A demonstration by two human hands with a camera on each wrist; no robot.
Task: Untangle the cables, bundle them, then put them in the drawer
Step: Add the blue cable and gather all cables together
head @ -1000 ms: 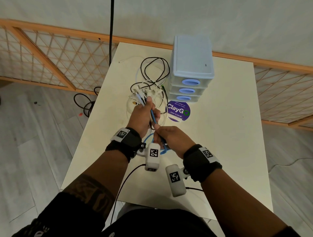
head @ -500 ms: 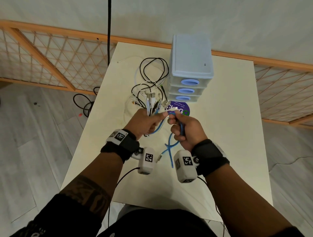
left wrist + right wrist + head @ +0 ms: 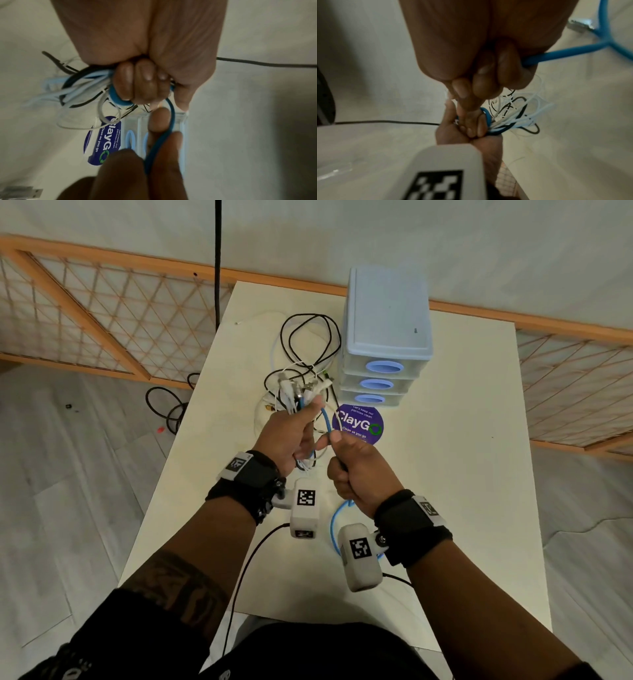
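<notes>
From the head view, the left hand (image 3: 291, 433) squeezes a bunch of cables (image 3: 301, 395) above the table (image 3: 462, 474), plugs sticking up. The right hand (image 3: 359, 470) is curled tight around the blue cable (image 3: 327, 419). The drawer box (image 3: 387, 337) stands just behind, all drawers closed, beside a purple sticker (image 3: 359, 422). The left wrist view shows more: the blue cable wraps around the left fingers (image 3: 135, 83). The right wrist view shows it leaving the right fist and crossing itself.

White, black and blue cables (image 3: 301, 402) bunched upright above the tabletop; shut drawers (image 3: 380, 383), apparently three, near the far edge.
</notes>
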